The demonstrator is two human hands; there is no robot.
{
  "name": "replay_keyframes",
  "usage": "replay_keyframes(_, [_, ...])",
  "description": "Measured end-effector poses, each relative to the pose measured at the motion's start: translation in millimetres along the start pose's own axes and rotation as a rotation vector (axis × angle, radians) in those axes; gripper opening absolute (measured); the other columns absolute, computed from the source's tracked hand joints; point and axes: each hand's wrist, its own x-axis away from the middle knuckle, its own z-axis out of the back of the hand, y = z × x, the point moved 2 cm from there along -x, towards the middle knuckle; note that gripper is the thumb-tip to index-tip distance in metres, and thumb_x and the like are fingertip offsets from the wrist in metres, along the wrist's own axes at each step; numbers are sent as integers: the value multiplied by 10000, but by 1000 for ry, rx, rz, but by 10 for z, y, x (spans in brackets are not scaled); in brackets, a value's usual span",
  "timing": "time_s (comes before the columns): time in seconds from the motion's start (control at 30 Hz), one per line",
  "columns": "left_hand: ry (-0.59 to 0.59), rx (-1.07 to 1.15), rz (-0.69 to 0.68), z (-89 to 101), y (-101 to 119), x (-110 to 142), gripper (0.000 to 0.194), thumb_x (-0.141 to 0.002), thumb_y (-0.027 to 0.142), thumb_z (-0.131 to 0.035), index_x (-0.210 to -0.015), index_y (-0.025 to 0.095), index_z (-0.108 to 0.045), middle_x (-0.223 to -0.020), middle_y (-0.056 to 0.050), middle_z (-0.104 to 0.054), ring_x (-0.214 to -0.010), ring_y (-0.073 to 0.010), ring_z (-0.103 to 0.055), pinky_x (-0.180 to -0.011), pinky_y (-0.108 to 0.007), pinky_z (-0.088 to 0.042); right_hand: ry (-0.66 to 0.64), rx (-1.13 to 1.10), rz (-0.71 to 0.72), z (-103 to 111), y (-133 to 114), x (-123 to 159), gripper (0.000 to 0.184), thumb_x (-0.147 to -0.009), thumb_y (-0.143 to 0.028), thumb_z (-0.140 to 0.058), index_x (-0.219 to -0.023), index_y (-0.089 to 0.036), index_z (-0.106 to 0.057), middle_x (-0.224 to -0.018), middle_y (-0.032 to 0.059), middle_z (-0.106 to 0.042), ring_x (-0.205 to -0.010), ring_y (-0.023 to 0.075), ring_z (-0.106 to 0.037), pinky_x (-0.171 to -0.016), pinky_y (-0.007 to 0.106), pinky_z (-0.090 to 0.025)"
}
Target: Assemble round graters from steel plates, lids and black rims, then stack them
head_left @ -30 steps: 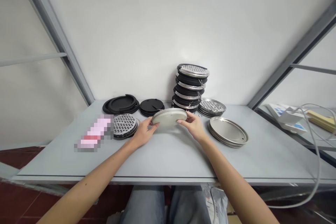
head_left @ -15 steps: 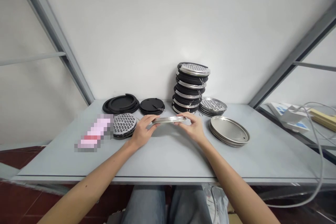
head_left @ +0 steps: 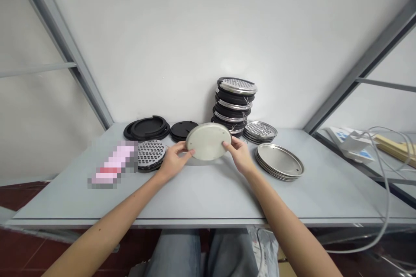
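Between my two hands a round metal plate (head_left: 209, 142) is held above the table, its smooth pale face tilted toward me. My left hand (head_left: 175, 159) pinches its left rim, thumb on the face. On the opposite rim my right hand (head_left: 238, 153) grips it the same way. To the right lies a stack of smooth round metal plates (head_left: 280, 159) with small holes near the rim. Left of my left hand sits a stack of perforated grey discs (head_left: 151, 154). Black discs (head_left: 182, 130) behind are partly hidden by the held plate.
A tall stack of black and silver round assemblies (head_left: 234, 104) stands near the wall, beside perforated metal discs (head_left: 260, 131). Black rings (head_left: 147, 127) lie at the back left. A pixelated pink item (head_left: 115, 162) is on the table's left. Grey frame posts (head_left: 351, 73) flank the table.
The plate was nearly edge-on and is now tipped up, so its flat face shows. Both hands keep hold of its rim. The view has shifted slightly.
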Motion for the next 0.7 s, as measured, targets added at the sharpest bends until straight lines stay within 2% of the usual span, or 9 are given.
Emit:
replay_keyframes(0.1, [-183,-87,-19,-64,40,48,256,-790,367,-678,-889,137,-732,-1069,-108,-678,-1018,-251,-624,-927,-348,-484,39,-76,-47,70,15,-8,350,-763,-475,-688,-1014,-231,-702,-965,32,-732,-898,252,-659,-807,370,-511])
replay_keyframes(0.17, [-219,-75,-30,-77,55,68,273,-811,378,-653,-917,135,-720,-1099,-110,-665,-1045,-253,-608,-941,-344,-467,9,-73,-80,78,23,1,376,-759,-497,-684,-1020,-227,-706,-943,37,-735,-863,262,-666,-767,370,-517])
replay_keyframes(0.27, [-161,-7,-1,-51,51,62,349,-863,445,-572,-905,121,-694,-1020,-99,-675,-983,-238,-612,-903,-331,-471,-48,-31,-91,37,18,21,383,-756,-487,-692,-1028,-218,-709,-918,39,-735,-828,253,-665,-739,353,-512])
replay_keyframes(0.4, [-66,86,140,-5,-11,31,478,-848,567,-537,-785,110,-663,-717,-37,-647,-705,-178,-587,-658,-266,-479,-103,-57,-120,-35,33,29,381,-774,-485,-676,-1046,-219,-698,-941,38,-726,-843,225,-652,-785,346,-502])
replay_keyframes(0.47, [20,120,179,20,-57,14,497,-820,595,-562,-729,113,-643,-655,-20,-620,-636,-152,-552,-596,-243,-449,-169,-67,-172,-67,67,34,382,-763,-486,-686,-1035,-216,-697,-938,40,-720,-836,207,-644,-803,346,-498])
replay_keyframes(0.6, [151,242,205,44,-148,-27,508,-817,607,-564,-782,109,-657,-722,-47,-666,-695,-166,-587,-658,-257,-468,-295,-20,-299,-108,155,55,293,-711,-445,-746,-845,-185,-721,-824,33,-701,-741,150,-612,-750,303,-495])
replay_keyframes(0.7, [121,307,240,25,-161,-38,533,-817,610,-563,-902,96,-678,-840,-92,-709,-808,-209,-632,-752,-300,-494,-264,-69,-315,-98,176,44,265,-719,-433,-744,-823,-190,-726,-824,28,-699,-724,128,-603,-741,284,-491])
